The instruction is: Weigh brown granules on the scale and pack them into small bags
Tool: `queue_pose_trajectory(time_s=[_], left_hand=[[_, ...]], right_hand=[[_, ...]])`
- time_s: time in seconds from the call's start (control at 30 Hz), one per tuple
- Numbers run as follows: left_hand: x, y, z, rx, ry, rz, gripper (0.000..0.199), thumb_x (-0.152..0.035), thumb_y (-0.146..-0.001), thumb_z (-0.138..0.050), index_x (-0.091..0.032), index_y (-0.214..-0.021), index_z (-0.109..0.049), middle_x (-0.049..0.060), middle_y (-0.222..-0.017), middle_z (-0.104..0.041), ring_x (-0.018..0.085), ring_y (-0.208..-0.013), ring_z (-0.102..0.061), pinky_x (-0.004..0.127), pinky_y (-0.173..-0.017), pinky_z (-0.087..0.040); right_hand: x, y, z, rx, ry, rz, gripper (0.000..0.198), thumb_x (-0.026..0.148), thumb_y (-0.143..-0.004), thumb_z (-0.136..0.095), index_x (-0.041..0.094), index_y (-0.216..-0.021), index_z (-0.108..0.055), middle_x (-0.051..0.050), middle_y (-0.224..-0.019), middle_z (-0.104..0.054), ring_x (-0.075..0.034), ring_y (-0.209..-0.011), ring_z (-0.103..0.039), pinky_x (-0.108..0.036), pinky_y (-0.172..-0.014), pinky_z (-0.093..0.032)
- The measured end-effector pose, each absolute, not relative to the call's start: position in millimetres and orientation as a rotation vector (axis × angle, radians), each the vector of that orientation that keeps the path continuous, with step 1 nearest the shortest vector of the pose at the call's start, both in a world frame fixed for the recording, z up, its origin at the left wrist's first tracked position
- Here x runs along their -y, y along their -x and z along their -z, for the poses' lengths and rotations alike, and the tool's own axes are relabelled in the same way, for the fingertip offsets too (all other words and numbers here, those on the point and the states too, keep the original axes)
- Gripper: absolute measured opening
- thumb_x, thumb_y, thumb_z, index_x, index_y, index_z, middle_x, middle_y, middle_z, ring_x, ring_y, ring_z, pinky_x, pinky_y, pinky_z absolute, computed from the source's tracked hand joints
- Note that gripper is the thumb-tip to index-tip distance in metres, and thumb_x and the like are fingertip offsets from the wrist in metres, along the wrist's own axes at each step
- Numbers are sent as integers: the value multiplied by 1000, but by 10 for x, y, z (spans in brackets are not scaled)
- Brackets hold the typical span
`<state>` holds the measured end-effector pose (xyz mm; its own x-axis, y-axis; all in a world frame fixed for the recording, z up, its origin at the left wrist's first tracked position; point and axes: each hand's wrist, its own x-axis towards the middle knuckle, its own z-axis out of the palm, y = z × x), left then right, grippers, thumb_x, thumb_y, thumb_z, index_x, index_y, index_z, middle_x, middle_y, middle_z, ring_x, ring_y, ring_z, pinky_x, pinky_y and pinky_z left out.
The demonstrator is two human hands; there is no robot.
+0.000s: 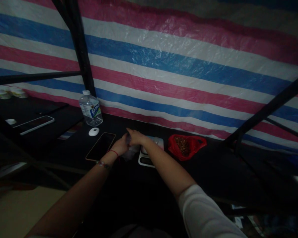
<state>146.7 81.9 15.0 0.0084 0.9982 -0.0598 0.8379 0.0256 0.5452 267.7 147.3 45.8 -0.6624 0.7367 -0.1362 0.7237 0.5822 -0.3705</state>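
Observation:
My left hand point(120, 146) and my right hand point(135, 137) meet over a dark table, both closed on a small clear plastic bag point(129, 152) that is hard to make out. Just right of them lies a small white scale point(146, 158). A dark phone point(100, 146) lies flat to the left of my left hand. A red bag point(187, 146) holding brown bits sits open to the right of the scale.
A water bottle point(90, 108) and a small white lid-like object point(93, 131) stand behind the phone. Another phone point(34, 124) and white cups point(10, 92) lie far left. Black frame bars point(76, 43) cross a striped tarp wall point(188, 66).

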Motion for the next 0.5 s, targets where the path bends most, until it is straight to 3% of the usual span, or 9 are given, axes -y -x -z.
queue_pose_trajectory(time_s=[0.17, 0.27, 0.4, 0.5], left_hand=[[-699, -1402, -147, -1838, -1861, -496, 80, -26, -76, -61, -10, -146, -24, 23, -122, -61, 32, -102, -65, 36, -81, -49], [-639, -1329, -151, -1853, -1816, -523, 79, -26, -77, -60, -12, -146, -24, 22, -121, -61, 31, -102, -65, 36, -82, -48], [-578, -1255, -117, -1842, -1826, -567, 84, -26, -72, -67, -12, -145, -26, 21, -125, -60, 30, -110, -62, 34, -88, -46], [-517, -1264, -111, -1850, -1835, -542, 90, -35, -72, -68, -11, -146, -24, 22, -127, -59, 32, -113, -60, 35, -90, -46]], right_hand=[[-1739, -2627, -498, 2930, 1102, -961, 121, 27, -45, -85, 16, -148, -24, -18, -148, -36, -29, -131, -43, -35, -104, -39], [-1769, -2658, -502, 2917, 1057, -1097, 120, 24, -43, -85, 15, -147, -27, -16, -144, -43, -25, -124, -50, -30, -100, -41], [-1691, -2646, -425, 2800, 1079, -1124, 101, 16, -42, -83, 13, -136, -46, -7, -118, -65, -16, -91, -65, -20, -75, -47], [-1587, -2599, -339, 2605, 1073, -1189, 67, 9, -38, -81, 9, -104, -68, 2, -79, -71, -9, -60, -59, -16, -57, -43]])
